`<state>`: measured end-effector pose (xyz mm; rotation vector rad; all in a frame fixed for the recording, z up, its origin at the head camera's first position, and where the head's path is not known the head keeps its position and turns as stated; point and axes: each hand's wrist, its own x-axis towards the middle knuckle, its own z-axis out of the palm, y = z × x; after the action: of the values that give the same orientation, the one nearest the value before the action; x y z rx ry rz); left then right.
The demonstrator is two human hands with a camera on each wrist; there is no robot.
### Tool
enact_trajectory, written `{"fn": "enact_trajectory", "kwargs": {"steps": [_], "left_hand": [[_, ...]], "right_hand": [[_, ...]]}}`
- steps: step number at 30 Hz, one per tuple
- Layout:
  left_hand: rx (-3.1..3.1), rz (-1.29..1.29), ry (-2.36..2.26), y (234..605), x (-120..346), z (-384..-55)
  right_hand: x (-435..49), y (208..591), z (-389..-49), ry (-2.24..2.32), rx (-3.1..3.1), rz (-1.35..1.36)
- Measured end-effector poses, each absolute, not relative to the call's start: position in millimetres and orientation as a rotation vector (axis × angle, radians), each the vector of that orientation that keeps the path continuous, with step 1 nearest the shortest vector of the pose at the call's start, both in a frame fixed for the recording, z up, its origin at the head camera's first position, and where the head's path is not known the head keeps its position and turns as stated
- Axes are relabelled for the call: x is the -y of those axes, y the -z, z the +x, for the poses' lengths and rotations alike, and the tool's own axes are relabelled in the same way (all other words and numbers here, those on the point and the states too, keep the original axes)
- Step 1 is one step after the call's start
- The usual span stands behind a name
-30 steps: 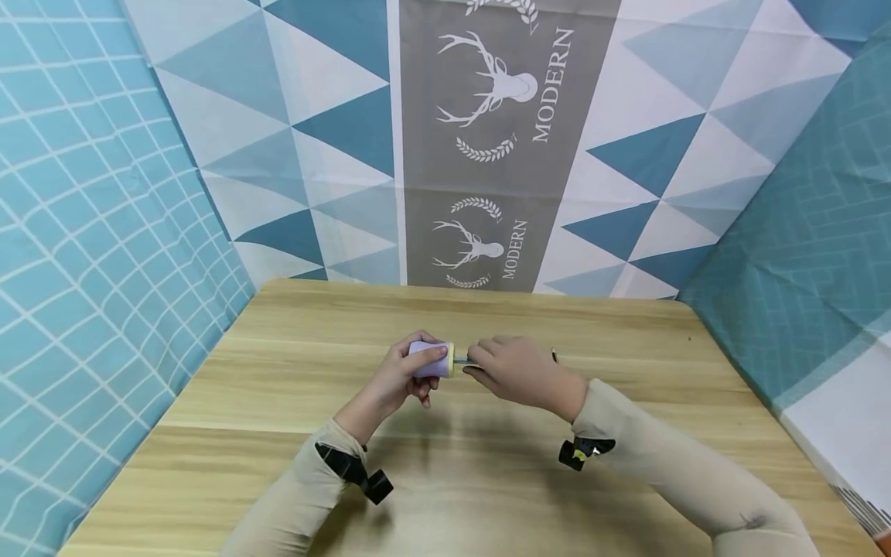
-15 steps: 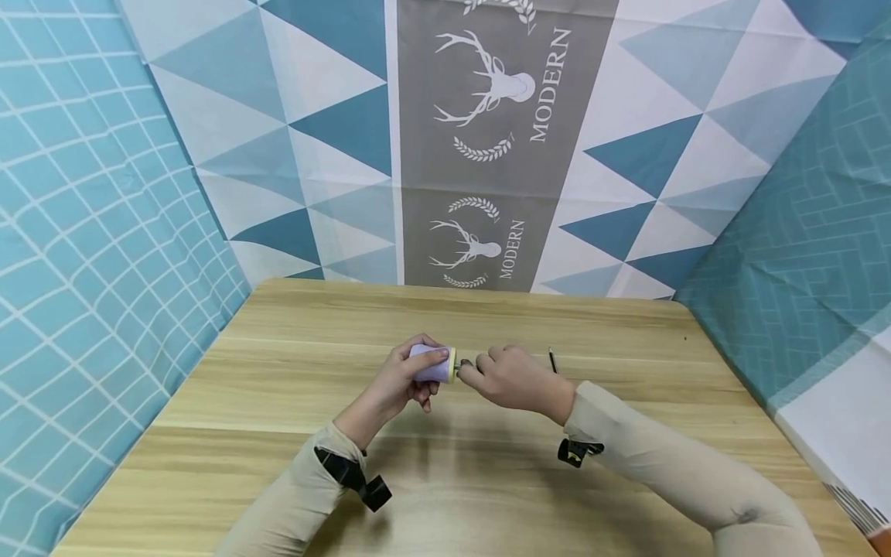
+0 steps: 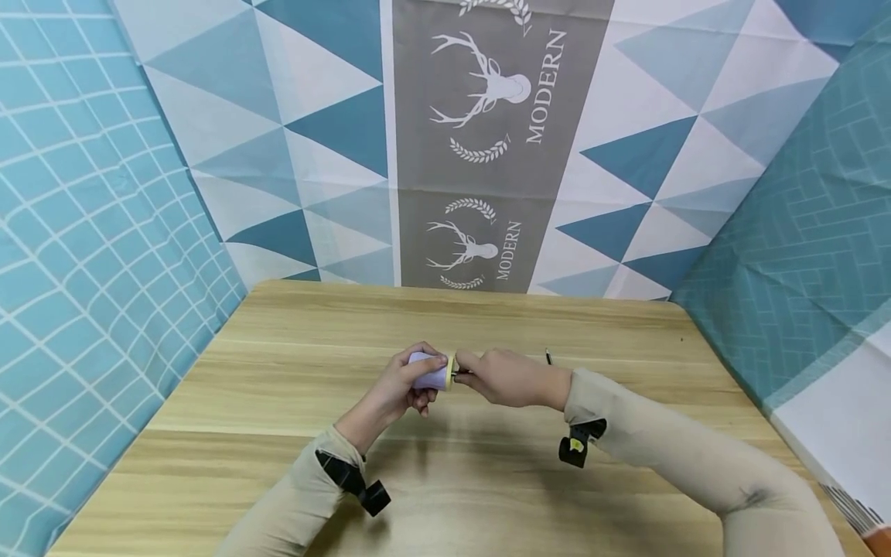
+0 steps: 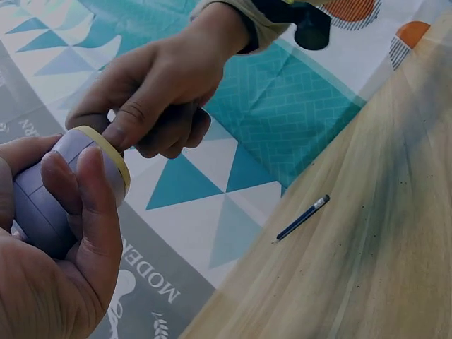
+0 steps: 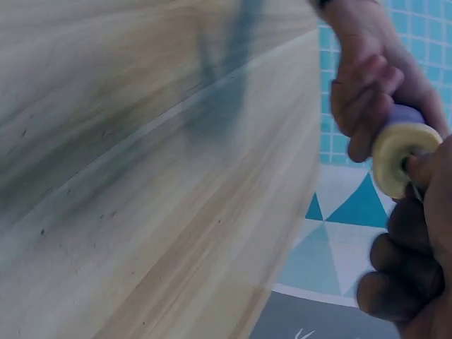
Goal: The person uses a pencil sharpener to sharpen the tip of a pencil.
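A lavender barrel-shaped device with a yellow rim, which looks like a hand-crank pencil sharpener, is held sideways above the table. My left hand wraps its body, thumb along the upper side. At the rim end, my right hand pinches the small crank, with fingers mostly covering it. A sliver of thin metal shows beside the dark centre of the rim in the right wrist view. Fingers also hide part of the lavender body in the left wrist view.
A dark pencil with a pale end lies on the wooden table, beyond my right wrist. Patterned cloth hangs behind the table and along both sides. Each forearm wears a black strapped camera.
My right hand has turned about the device's rim end, its fingers shifting position around the crank. The left hand and the device have dipped slightly lower in view.
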<state>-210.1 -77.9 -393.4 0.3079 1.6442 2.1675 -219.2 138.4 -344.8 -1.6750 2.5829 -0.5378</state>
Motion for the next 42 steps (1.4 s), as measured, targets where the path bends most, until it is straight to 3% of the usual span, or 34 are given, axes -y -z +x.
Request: {"fn": "enact_trajectory", "kwargs": {"steps": [7,16,20,25,34,38,42], "left_hand": [[-1.642,0.299,-2.168,394.5,72.7,-210.6],[-1.682,0.348,-2.161,396.9,68.5,-207.5],[-1.713,0.381,-2.176,394.6,68.4,-206.8],[-1.738,0.364,-2.188,392.1,73.4,-206.4],[-1.68,0.334,-2.211,391.6,76.8,-207.9],[-1.669,0.342,-2.208,392.7,75.4,-207.4],[-1.663,0.342,-2.199,394.0,72.5,-206.0]], "right_hand": [[-144.0,341.5,-231.2,0.833,-2.339,-1.362],[-155.8,353.7,-243.0,1.256,-1.734,-0.704],[-156.9,354.0,-244.0,1.284,-1.721,-0.676],[-153.1,347.5,-236.9,1.07,-2.196,-1.098],[-151.0,359.7,-226.9,-0.373,-3.079,-2.528],[-147.8,368.1,-230.5,-0.623,-3.097,-2.741],[-149.1,371.7,-234.6,-0.599,-3.016,-2.727]]}}
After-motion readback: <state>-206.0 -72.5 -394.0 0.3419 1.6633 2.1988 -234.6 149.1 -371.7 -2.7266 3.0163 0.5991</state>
